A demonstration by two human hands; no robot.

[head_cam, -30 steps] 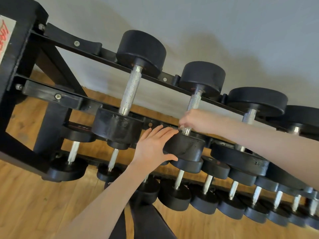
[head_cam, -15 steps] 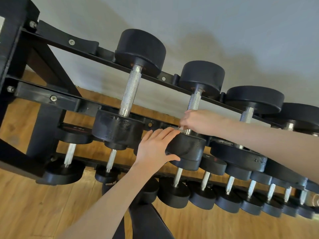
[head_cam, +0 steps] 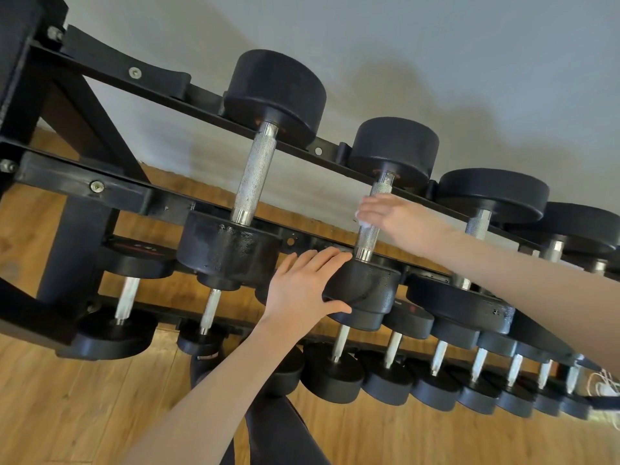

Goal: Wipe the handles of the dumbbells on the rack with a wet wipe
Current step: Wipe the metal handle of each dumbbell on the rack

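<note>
Nearest to the camera, the person's dark trouser leg (head_cam: 278, 431) shows at the bottom edge, above the wooden floor (head_cam: 84, 397). Behind it, the lower shelf of the black dumbbell rack (head_cam: 84, 193) carries a row of small dumbbells (head_cam: 385, 364) with short bright handles, standing side by side toward the right.

On the upper shelf, the left hand (head_cam: 302, 290) rests on the near weight head (head_cam: 365, 290) of the second dumbbell. Its fingers lie straight over the top edge of the head, and the thumb presses from below, so the head sits between them in a loose hold.

A little farther, the right hand (head_cam: 392, 214) is closed around the knurled handle (head_cam: 369, 229) of this same dumbbell, at its upper half. A small piece of the white wet wipe (head_cam: 360, 219) shows at the fingers, pressed against the metal. The hand looks a little blurred.

To the left stands a bigger dumbbell (head_cam: 255, 176) with a long knurled handle; nobody touches it. To the right, more dumbbells follow on the shelf. Behind the rack is a grey wall (head_cam: 436, 45).
</note>
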